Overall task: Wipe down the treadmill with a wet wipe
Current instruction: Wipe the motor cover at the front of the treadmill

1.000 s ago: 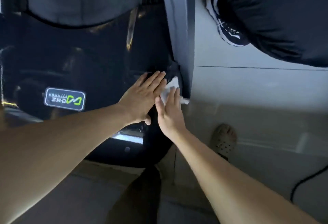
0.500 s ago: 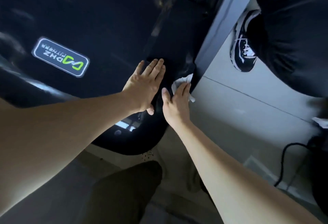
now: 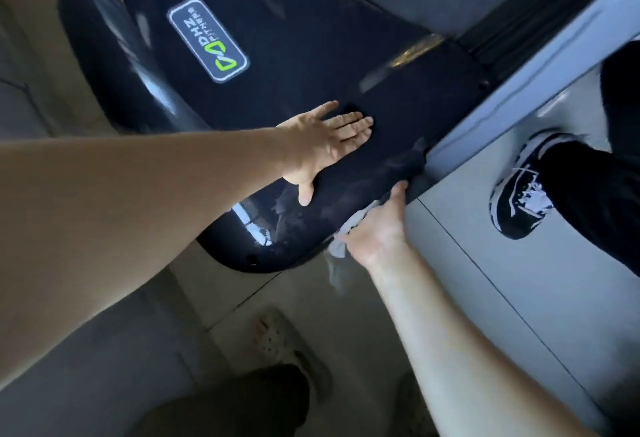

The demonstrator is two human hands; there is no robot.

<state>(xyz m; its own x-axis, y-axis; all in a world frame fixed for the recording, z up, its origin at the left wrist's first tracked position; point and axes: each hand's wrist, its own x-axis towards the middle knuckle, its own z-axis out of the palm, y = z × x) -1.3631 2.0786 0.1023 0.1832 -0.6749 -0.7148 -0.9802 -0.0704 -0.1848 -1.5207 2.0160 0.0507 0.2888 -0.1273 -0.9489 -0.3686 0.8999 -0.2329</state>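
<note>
At the rounded corner of the treadmill [image 3: 277,55], my left hand [image 3: 322,145] lies flat, fingers straight and together. My right hand [image 3: 377,228] presses the wet wipe [image 3: 348,230] against the rim; I cannot tell how its fingers lie. Judged: edge-wiping in hand; next stroke should follow the rim's curve.

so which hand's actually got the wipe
The right hand, at the black cover's near edge: the white wipe is bunched under it. The left hand lies flat on top of the cover, fingers straight, holding nothing.
</note>
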